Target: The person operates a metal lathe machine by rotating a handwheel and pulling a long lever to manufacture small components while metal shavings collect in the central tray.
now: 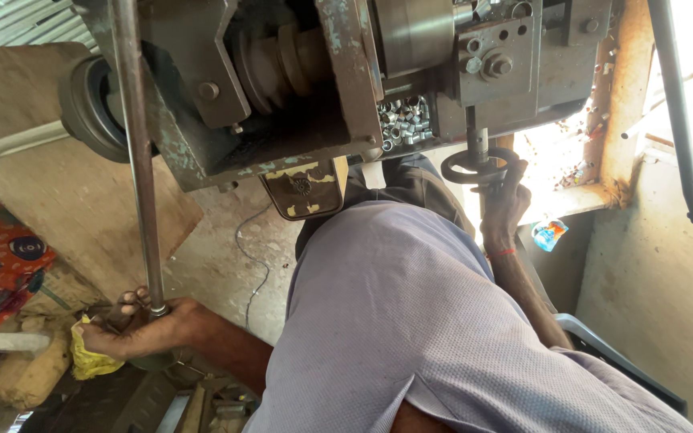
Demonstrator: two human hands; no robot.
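Though slim, probably heavy for its length: a long steel rod (143, 160), stiff, bare, likely slick with oil. Runs from the top of the view, past the machine (298, 80), down to the left hand (134, 329) near the floor (218, 256). Left grip wrapped tight round the rod's lower end, a yellow cloth (90, 361) bunched just beside the palm. Best taken low, as here, with the cloth against the metal to stop slipping. Apt to swing at the top if held at one end only.

Right hand (505, 204) up at the black handwheel (475, 167) under the machine's right side. Right grip hooked over the rim, fingers curled round it from below. Looks rigid, cast and rough enough to hold bare; best taken at the rim, not the hub.

Close around: a grooved pulley (90, 104) just left of the rod, near enough to be struck if the rod tilts. A heap of small metal parts (403, 124) in a recess of the machine, loose and easy to spill. A wooden board (58, 184) leaning behind the rod. A thin cable (254, 256) trailing over the floor between the hands. A second dark bar (675, 104) hanging at far right, well apart. A patterned fabric (2, 248) and sacks at far left, and clutter under the left forearm, too dim to name.
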